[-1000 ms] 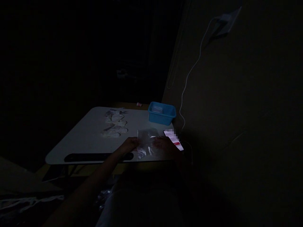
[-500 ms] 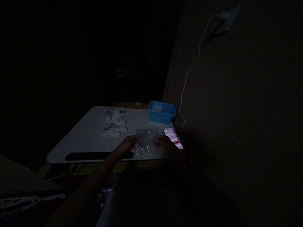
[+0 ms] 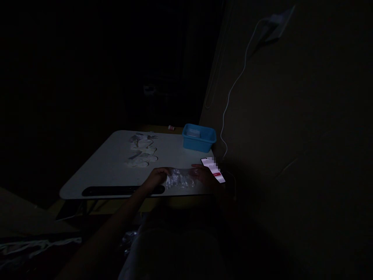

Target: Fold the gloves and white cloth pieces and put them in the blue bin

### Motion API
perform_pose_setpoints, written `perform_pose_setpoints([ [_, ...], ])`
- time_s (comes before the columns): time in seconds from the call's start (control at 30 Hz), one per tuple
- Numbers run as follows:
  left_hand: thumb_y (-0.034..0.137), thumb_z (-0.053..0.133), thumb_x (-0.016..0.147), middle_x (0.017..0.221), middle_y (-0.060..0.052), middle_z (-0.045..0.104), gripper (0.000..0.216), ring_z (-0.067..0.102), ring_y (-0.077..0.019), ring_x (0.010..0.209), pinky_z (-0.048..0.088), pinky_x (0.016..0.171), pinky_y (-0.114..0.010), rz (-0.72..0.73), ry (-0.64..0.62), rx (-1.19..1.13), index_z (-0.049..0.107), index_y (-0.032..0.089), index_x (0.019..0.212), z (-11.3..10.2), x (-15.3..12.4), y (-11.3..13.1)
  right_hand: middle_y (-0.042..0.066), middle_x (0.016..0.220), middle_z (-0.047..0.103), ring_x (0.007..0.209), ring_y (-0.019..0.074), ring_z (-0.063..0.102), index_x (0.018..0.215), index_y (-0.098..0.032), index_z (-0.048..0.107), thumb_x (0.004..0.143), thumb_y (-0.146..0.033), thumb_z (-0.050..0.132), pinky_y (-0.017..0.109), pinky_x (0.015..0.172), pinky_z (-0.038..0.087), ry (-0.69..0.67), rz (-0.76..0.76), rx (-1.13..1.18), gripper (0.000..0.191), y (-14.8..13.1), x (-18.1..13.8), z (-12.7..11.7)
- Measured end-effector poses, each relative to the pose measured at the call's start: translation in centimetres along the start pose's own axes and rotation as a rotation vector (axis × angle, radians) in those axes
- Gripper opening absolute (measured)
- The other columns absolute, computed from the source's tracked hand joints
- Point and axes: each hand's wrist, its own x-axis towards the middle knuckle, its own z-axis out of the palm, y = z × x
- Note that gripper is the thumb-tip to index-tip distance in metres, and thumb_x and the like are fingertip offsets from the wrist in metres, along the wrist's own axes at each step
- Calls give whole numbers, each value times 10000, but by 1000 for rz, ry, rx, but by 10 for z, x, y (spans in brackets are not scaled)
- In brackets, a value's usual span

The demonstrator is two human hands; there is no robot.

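Dim head-camera view down onto a pale table set against a wall. At the near edge, toward the right corner, a crumpled clear plastic bag lying low on the tabletop between the two hands. Left hand at the bag's left end, fingers curled inward and pinching that edge, forearm reaching in from the lower left. Right hand at the bag's right end, touching the film with fingers stretched over it; too dark to tell whether clasped on the plastic or merely resting on it. Just right of the right hand, a lit phone lying at the table's right edge, screen up. Farther back by the wall, a blue bin with something pale inside. Left of the bin and well apart from the hands, a row of small white pieces spread over the middle of the table. Along the near left edge, a long black strip. Beyond the far edge, a small red-and-white item. On the wall, a white cable hanging from a plug down toward the table's right side.
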Motion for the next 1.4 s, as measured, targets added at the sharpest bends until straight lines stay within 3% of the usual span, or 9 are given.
perform_pose_setpoints([
  [0.1, 310, 524, 601, 971, -88, 642, 157, 592, -182, 805, 444, 675, -290, 174, 75, -15, 574, 165, 633, -1, 3, -3, 34, 928, 643, 887, 192, 601, 973, -216, 595, 568, -278, 689, 357, 826, 468, 45, -63, -86, 421, 2, 0, -2],
  [0.23, 376, 416, 750, 1105, -117, 597, 349, 505, -206, 1076, 360, 937, -361, 364, 152, 291, 596, 147, 942, 1, 1, -5, 39, 1010, 619, 922, 179, 582, 1017, -214, 570, 596, -278, 657, 338, 837, 460, 101, -92, -98, 434, 6, 3, -1],
  [0.43, 290, 269, 843, 1344, -146, 384, 477, 333, -219, 1249, 273, 1012, -425, 405, -51, 990, 416, 91, 1251, 15, -9, -2, 55, 1050, 615, 1009, 235, 545, 957, -215, 596, 550, -238, 666, 401, 888, 429, 256, -145, -144, 414, 8, 7, -2],
  [0.57, 288, 257, 862, 1380, -141, 319, 493, 280, -221, 1277, 229, 1022, -464, 397, -95, 1245, 327, 99, 1311, 21, -12, -4, 50, 1142, 575, 1110, 251, 485, 994, -226, 591, 564, -194, 623, 428, 958, 370, 272, -148, -209, 432, 10, 7, -7],
  [0.73, 307, 239, 875, 1369, -142, 337, 485, 288, -223, 1274, 221, 1022, -454, 440, -90, 1364, 351, 113, 1305, 22, -11, -12, 26, 1192, 548, 1163, 225, 441, 1090, -231, 555, 628, -146, 506, 424, 1021, 302, 286, -126, -477, 472, 9, 2, -6],
  [0.87, 305, 241, 874, 1370, -152, 326, 485, 288, -236, 1273, 213, 1016, -473, 443, -73, 1405, 360, 107, 1300, 25, -11, -13, 94, 1287, 461, 1219, 213, 376, 1207, -139, 478, 715, -144, 417, 400, 1053, 251, 352, -272, -761, 496, 3, -6, 10],
  [1.1, 275, 256, 862, 1374, -152, 323, 492, 277, -230, 1278, 208, 1017, -459, 391, -97, 1440, 331, 104, 1317, 27, -15, -5, 125, 1357, 365, 1273, 218, 283, 1292, -122, 379, 869, -289, 322, 440, 1062, 180, -12, -483, -1207, 458, -2, -18, 73],
  [1.2, 278, 333, 829, 1382, -133, 321, 516, 267, -230, 1282, 203, 1021, -444, 390, -118, 1451, 322, 142, 1326, 26, -14, -7, 129, 1369, 340, 1287, 215, 256, 1304, -127, 356, 899, -343, 262, 465, 1063, 129, -45, -509, -1295, 468, 1, -19, 92],
  [1.4, 270, 306, 838, 1381, -144, 316, 502, 280, -235, 1276, 213, 1014, -454, 415, -99, 1441, 336, 126, 1317, 25, -13, -10, 173, 1330, 382, 1265, 257, 298, 1271, -113, 404, 887, -384, 311, 536, 1042, 29, 14, -479, -1341, 479, 7, -21, 81],
])
